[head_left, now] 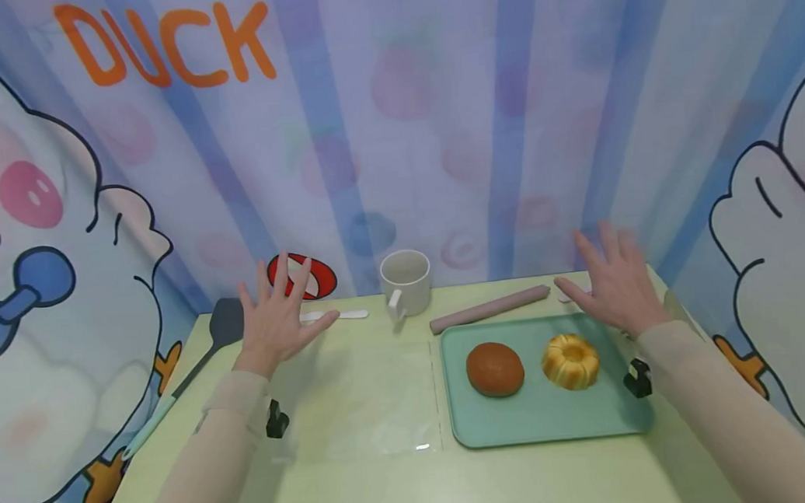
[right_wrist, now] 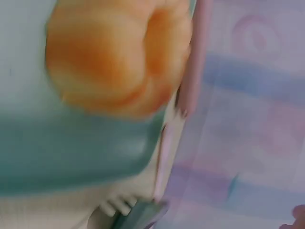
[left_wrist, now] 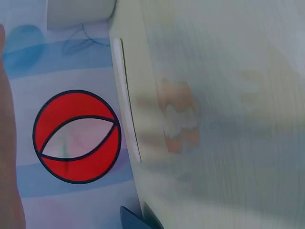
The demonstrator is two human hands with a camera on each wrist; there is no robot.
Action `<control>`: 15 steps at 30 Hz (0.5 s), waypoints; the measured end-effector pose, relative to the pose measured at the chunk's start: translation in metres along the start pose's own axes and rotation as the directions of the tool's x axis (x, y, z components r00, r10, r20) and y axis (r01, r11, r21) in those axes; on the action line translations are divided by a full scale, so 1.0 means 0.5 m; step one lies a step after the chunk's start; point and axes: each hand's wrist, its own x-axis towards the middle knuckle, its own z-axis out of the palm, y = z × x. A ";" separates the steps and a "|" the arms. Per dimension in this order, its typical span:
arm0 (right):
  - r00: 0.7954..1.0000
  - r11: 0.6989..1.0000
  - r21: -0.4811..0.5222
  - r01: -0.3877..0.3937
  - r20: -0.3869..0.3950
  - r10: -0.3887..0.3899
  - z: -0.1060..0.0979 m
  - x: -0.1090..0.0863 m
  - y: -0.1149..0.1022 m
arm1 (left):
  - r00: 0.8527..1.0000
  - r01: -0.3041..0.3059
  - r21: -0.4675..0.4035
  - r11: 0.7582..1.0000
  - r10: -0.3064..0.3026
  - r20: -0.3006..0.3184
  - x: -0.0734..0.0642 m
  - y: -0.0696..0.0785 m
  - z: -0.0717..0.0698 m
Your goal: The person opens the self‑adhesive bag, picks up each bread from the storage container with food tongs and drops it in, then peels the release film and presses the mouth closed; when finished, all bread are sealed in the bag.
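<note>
From the head camera, a pale green table [head_left: 357, 410] stands against a curtain backdrop of blue stripes, cartoon ducks and the orange word DUCK. The left hand [head_left: 277, 315] hovers above the table's far left part, fingers spread wide and holding nothing; just beyond it lie a white utensil [head_left: 333, 315] and a dark spatula [head_left: 200, 359]. The right hand [head_left: 611, 284] hovers, likewise spread and empty, over the far right corner of a teal tray [head_left: 547, 420], which carries a brown bun [head_left: 495, 368] and a yellow ring cake [head_left: 570, 360]. A pink rolling pin [head_left: 489, 308] lies just behind the tray, and a white mug [head_left: 405, 282] stands between the hands. In the left wrist view the table edge runs down the picture, the white utensil [left_wrist: 126, 100] lies along it beside a red circle printed on the backdrop, and the mug is cut off at the top; the tabletop is blurred. The right wrist view is blurred: the ring cake [right_wrist: 114, 57] fills the top on the tray [right_wrist: 66, 152], the rolling pin [right_wrist: 193, 62] beside it, and white fork tines [right_wrist: 114, 206] show at the bottom edge.
</note>
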 end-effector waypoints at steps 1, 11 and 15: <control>1.000 1.000 0.012 0.025 -0.009 -0.024 0.000 0.000 -0.009 | 1.000 0.002 -0.018 1.000 -0.003 -0.005 -0.002 0.004 -0.003; 0.982 0.957 0.222 0.189 -0.017 -0.190 0.009 -0.042 -0.162 | 0.987 -0.121 -0.244 0.962 0.091 -0.132 -0.046 0.065 -0.015; 0.971 0.920 0.317 0.232 -0.014 -0.240 0.006 -0.057 -0.229 | 0.971 -0.196 -0.316 0.928 0.139 -0.196 -0.059 0.100 -0.008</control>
